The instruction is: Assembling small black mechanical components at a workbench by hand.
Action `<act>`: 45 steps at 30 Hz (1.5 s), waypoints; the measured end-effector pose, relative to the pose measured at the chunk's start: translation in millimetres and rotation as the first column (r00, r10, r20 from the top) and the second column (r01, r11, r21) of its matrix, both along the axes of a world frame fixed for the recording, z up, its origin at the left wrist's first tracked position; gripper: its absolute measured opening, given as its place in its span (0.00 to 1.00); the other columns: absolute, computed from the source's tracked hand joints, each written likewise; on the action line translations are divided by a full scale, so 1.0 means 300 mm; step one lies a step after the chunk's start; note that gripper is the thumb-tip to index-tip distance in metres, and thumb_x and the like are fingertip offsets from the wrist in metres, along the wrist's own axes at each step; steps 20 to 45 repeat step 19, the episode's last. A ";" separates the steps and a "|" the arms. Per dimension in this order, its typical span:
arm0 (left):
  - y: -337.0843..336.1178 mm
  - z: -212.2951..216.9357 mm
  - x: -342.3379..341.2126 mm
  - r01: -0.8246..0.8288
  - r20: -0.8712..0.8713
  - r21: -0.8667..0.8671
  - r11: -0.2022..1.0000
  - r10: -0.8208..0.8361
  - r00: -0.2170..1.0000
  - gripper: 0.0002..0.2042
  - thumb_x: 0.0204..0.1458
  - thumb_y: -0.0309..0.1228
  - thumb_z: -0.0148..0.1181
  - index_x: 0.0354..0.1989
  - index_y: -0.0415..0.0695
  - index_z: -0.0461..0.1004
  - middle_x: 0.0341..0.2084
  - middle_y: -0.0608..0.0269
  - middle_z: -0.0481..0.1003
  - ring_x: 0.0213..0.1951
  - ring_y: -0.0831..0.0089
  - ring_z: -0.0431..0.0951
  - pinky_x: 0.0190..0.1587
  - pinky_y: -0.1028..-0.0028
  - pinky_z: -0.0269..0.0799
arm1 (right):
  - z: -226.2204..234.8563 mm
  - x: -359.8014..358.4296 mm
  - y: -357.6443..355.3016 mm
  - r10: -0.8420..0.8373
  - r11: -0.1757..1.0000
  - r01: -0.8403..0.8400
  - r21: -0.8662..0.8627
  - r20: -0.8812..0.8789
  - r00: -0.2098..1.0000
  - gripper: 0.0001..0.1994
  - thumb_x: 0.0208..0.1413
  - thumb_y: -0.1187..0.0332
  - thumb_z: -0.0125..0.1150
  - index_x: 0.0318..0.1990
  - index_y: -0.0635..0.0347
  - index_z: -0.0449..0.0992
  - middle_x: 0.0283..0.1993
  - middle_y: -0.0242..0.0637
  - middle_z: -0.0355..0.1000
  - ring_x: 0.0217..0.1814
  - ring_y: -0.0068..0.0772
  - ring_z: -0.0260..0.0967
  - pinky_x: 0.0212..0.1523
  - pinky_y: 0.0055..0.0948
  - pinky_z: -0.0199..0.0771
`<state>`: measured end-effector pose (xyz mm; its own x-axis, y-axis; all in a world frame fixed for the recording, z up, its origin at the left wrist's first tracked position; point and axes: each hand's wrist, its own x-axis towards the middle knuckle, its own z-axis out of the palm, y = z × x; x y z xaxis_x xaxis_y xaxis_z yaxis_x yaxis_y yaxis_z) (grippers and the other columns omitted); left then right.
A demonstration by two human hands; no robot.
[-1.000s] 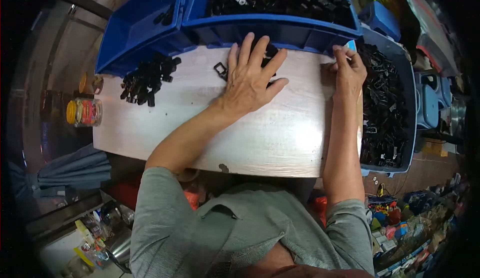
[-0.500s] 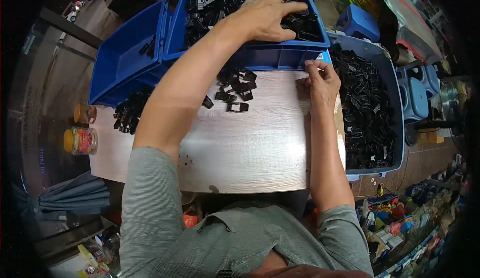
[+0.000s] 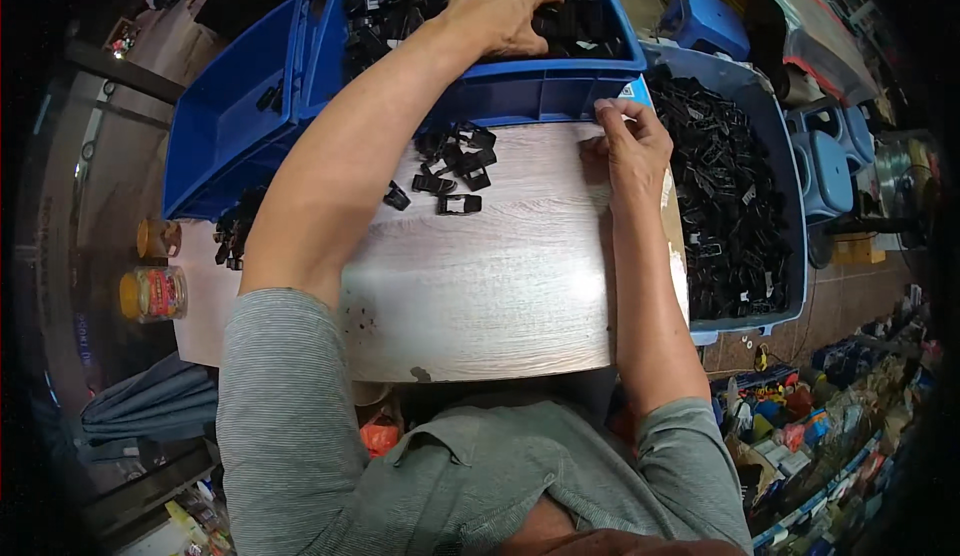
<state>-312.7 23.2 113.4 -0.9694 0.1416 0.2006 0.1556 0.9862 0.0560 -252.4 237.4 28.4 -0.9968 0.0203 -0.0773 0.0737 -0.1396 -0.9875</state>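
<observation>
My left hand (image 3: pixel 498 18) reaches over a large blue bin (image 3: pixel 500 96) full of black plastic clip-like parts (image 3: pixel 395 18). Its fingers are apart and curve down onto the parts; no piece shows in its grip. By the bin's front right corner, my right hand (image 3: pixel 637 146) rests at the table's edge, thumb and fingers drawn together. Whatever they may hold is hidden. A small loose group of the same black parts (image 3: pixel 460 161) lies on the pale wood-grain table (image 3: pixel 480 296) in front of the bin, between my arms.
A smaller tilted blue bin (image 3: pixel 225 121) with few parts stands at the left, beside a black heap (image 3: pixel 232 228). Two lidded jars (image 3: pixel 160 294) sit at the left table edge. On the right is a big tub of black parts (image 3: pixel 725 206), with blue stools (image 3: pixel 828 171) beyond.
The view has shifted slightly. My left hand has drawn a little left over the bin, its fingers curling more. The right hand keeps its place by the bin's corner.
</observation>
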 end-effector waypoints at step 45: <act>-0.063 -0.025 -0.016 0.126 0.168 0.177 0.976 -0.156 0.973 0.42 0.46 0.68 0.61 0.69 0.59 0.69 0.71 0.51 0.62 0.69 0.48 0.65 0.70 0.52 0.60 | -0.015 -0.010 -0.017 0.013 1.000 -0.014 0.006 0.063 0.998 0.09 0.58 0.66 0.72 0.40 0.60 0.81 0.21 0.27 0.71 0.21 0.20 0.72 0.21 0.22 0.70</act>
